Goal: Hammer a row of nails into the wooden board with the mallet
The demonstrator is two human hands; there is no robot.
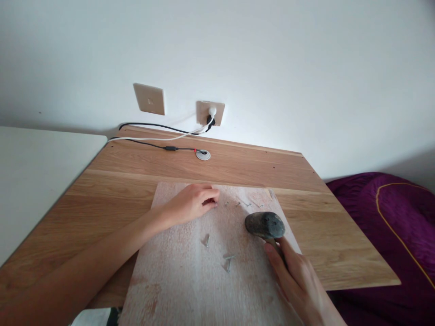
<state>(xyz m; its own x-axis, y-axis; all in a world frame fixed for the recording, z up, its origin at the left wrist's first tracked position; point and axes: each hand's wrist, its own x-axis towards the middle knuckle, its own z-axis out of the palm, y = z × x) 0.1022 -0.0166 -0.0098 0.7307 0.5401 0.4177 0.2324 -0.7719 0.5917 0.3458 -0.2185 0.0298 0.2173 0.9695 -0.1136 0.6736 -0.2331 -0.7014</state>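
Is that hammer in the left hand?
No, the right hand grips the hammer, while the left hand is at the pale board.

Bare hands (194,200), bare forearms (118,249)

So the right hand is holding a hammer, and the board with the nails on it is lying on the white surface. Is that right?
Not quite: the head view shows the board with the nails lying on the brown wooden tabletop, not on the white surface. The right hand is indeed holding a hammer.
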